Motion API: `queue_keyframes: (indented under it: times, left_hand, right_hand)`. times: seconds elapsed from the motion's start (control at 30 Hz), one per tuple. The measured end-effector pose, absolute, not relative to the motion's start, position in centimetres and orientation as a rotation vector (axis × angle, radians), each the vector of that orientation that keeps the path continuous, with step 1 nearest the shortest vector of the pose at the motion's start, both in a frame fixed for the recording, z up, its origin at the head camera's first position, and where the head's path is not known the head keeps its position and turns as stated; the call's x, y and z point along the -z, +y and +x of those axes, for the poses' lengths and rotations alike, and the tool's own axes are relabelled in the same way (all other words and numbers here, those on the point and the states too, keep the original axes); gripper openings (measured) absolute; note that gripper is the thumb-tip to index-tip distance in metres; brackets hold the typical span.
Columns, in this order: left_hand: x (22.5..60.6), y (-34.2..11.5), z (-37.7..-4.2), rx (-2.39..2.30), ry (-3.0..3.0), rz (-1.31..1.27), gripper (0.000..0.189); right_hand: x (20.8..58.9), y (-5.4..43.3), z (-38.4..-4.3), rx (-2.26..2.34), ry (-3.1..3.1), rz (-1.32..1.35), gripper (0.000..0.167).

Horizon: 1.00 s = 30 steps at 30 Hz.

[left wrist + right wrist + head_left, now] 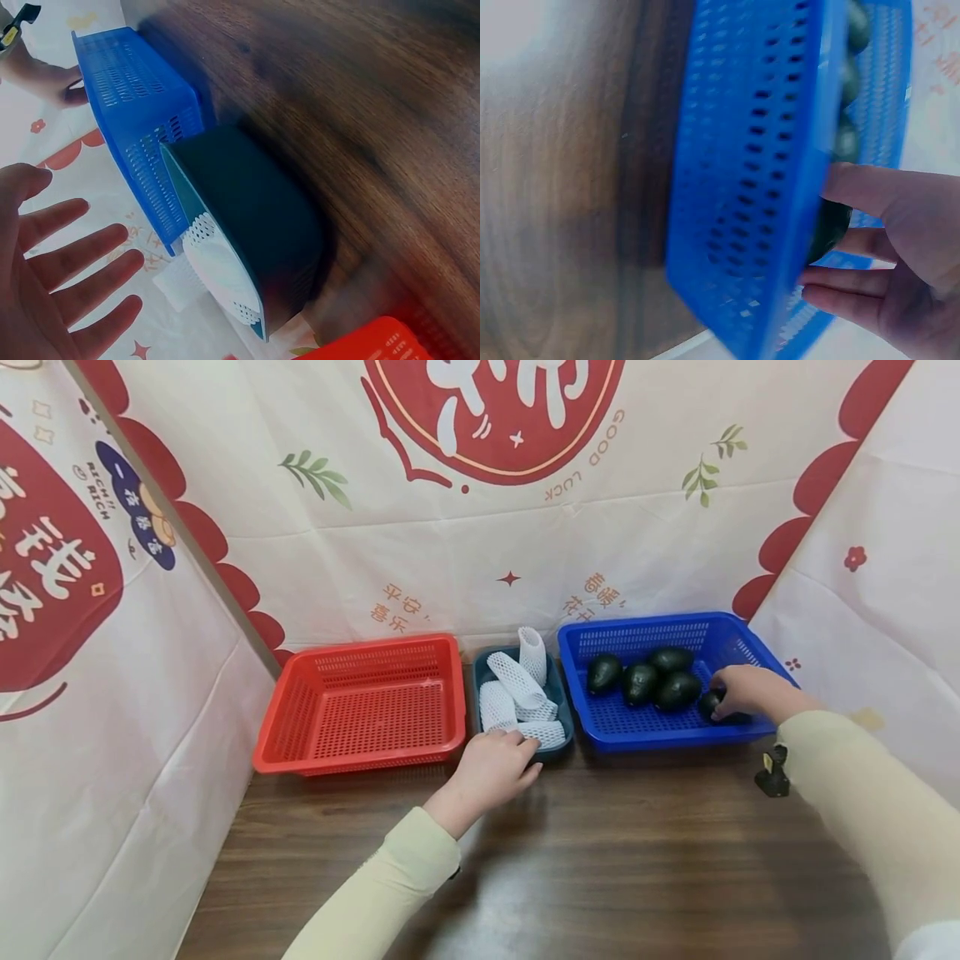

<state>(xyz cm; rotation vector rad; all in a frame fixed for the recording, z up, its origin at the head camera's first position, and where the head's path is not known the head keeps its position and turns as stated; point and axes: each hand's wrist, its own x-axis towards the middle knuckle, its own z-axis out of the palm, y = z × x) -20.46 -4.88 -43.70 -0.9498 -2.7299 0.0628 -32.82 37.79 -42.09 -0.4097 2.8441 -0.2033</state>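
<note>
In the head view my right hand (pixel 742 689) reaches into the blue basket (pixel 645 737) and holds a dark green avocado (pixel 711 703) at its right end. The right wrist view has thumb and fingers curled round that avocado (pixel 829 229) behind the basket's rim. Several more avocados (pixel 677 691) lie to its left. Over the near edge of a small teal basket (pixel 567 727) is my left hand (pixel 495 768), holding nothing, fingers spread in the left wrist view. White foam net sleeves (pixel 517 680) fill that basket, one (pixel 532 653) standing up at the back.
A red basket (pixel 360 763) with nothing in it stands left of the teal one. All three baskets stand in a row at the back of the brown wooden table (pixel 600 860), against a printed cloth (pixel 487 543). Cloth walls close off both sides.
</note>
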Motion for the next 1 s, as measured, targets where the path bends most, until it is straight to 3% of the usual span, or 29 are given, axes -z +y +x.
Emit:
queue_keyframes:
  times: [0.67,1.0]
  left_hand:
    - [43.9,-4.9,-19.8,0.047,-2.712,-0.912,0.031]
    - [44.6,-5.4,-19.8,0.501,-2.867,-0.695,0.030]
  right_hand:
    - [35.9,30.1,-28.8,0.253,2.929,-0.550,0.060]
    - [35.6,25.7,-26.0,0.396,3.014,-0.699,0.054]
